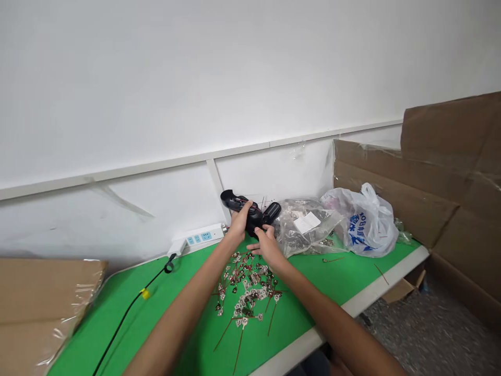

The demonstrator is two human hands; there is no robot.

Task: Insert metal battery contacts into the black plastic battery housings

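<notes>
We are recording the left hand (pixel 238 222) clamped around a black housing (pixel 256 219), which is being held up above the far edge of the green mat (pixel 309 282), just in front of the wall and beside a clear bag (pixel 301 230) of parts. The right hand (pixel 266 246) is at the housing's lower edge, with its thumb apparently touching it and its fingers spread beneath (whether it is truly gripping, we cannot tell from this view). Thin wires (pixel 263 202) are rising behind the housing. Directly below the hands, we are seeing a loose pile of terminals (pixel 245 287) with brown leads. We are judging that a firm left-hand hold works best here, with the right hand steadying the housing, and that holding it above the pile is lowering the risk of snagging the leads. A white bag (pixel 366 222) is sitting beyond the clear bag, a power strip (pixel 201 236) is lying against the wall, and cardboard (pixel 430 172) is standing at the right.
</notes>
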